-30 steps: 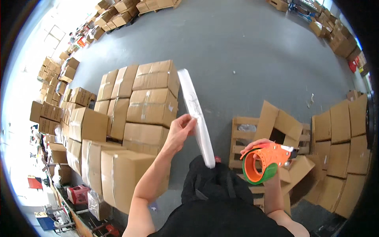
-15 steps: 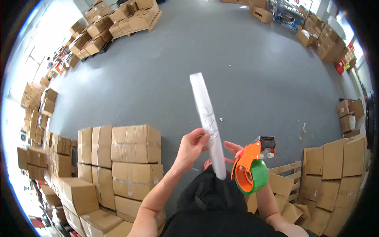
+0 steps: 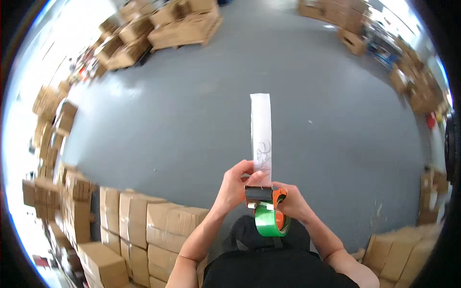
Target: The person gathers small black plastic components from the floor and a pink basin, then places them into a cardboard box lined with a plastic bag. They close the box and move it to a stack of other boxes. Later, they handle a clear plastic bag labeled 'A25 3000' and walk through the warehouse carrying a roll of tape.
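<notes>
A long white roll (image 3: 261, 120), with dark handwriting low on its side, points away from my body. My left hand (image 3: 238, 185) is closed around its lower part, thumb on top. In my right hand (image 3: 292, 200) is a tape dispenser (image 3: 259, 194), with an orange frame, a dark front end and a green tape roll (image 3: 266, 222). The dispenser lies across the near end of the white roll and hides it. Whether tape sticks to the roll I cannot make out.
Stacked cartons (image 3: 168, 225) stand close on my left, and more line the left wall. Flattened cardboard (image 3: 398, 249) is at the near right. A loaded pallet (image 3: 185, 33) and further cartons (image 3: 336, 12) stand at the far side of the grey floor (image 3: 201, 110).
My right hand has brought the tape dispenser leftward onto the near end of the white roll. The roll has turned from slanted to nearly straight ahead. My view has shifted.
</notes>
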A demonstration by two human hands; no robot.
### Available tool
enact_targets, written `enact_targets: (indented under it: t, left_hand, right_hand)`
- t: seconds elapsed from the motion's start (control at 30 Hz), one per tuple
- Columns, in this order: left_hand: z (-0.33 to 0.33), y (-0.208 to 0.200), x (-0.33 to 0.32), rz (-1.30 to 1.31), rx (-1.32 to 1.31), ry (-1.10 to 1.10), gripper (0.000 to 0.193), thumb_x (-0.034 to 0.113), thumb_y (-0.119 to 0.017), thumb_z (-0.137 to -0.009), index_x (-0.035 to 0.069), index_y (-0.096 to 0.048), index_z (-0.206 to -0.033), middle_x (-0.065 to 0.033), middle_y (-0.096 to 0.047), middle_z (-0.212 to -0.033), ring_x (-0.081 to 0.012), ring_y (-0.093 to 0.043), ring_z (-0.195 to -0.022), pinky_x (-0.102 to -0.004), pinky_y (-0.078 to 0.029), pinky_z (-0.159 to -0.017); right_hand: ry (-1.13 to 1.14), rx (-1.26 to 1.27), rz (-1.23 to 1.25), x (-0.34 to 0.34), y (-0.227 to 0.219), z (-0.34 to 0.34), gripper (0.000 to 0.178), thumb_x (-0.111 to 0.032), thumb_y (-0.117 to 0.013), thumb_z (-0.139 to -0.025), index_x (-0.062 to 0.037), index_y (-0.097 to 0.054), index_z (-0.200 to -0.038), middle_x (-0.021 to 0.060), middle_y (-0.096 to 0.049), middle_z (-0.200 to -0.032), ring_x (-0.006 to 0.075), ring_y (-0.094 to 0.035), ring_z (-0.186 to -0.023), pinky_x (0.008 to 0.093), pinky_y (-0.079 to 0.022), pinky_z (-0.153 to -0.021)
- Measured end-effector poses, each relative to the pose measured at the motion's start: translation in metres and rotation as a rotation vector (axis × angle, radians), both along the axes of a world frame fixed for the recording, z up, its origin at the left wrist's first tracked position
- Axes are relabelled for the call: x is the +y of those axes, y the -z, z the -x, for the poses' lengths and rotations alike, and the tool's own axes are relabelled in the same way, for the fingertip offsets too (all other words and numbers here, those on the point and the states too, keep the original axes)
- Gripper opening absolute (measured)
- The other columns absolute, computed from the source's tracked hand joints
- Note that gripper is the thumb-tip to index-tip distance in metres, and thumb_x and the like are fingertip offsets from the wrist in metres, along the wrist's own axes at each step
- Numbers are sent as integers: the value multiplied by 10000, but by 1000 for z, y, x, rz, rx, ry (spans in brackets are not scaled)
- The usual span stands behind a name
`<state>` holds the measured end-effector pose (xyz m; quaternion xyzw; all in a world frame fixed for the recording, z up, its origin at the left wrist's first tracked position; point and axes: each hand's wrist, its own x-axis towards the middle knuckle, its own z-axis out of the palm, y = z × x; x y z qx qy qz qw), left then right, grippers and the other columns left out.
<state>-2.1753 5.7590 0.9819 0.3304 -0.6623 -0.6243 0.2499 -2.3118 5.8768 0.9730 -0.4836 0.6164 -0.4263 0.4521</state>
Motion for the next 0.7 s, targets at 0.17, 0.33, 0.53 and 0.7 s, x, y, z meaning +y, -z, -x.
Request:
enact_targets:
  t: [0.17,0.33,0.53,0.7]
  left_hand:
    - [-40,-6,-135,-39,-19,-387,204,145,-633,-818,-35,-601,-908,-28,-570,-672,-74,-503,-637,-245,-449,-588]
    - [-90,31,-273,-207,54,-589,131,72,-603,-836,-28,-605,-922,-12,-613,-786,-55,-541,-707,-217,-450,-618]
    - [-158,40,-490,-260,321,-782,171,106,-582,-863,-14,-615,-979,-10,-626,-814,-81,-582,-733,-245,-485,-651]
    - [-218,52,-643,-251,223,-830,166,123,-609,-842,-1,-624,-952,11,-600,-771,-58,-541,-695,-236,-450,-609]
  right_hand:
    - [-335,-18,-73,-177,-13,-11,280,7,-679,-686,15,-584,-950,60,-624,-842,107,-564,-763,261,-466,-695]
    - [-583,-22,-140,-350,11,-44,313,35,-670,-664,34,-595,-968,101,-628,-999,166,-610,-851,276,-465,-774]
    - [-339,-515,-189,-566,30,-62,332,-80,-625,-814,11,-539,-1121,124,-637,-976,220,-634,-865,360,-546,-721]
    - [-83,-376,-83,-708,36,-68,220,-68,-581,-838,-8,-548,-1047,85,-615,-829,161,-623,-692,298,-535,-608]
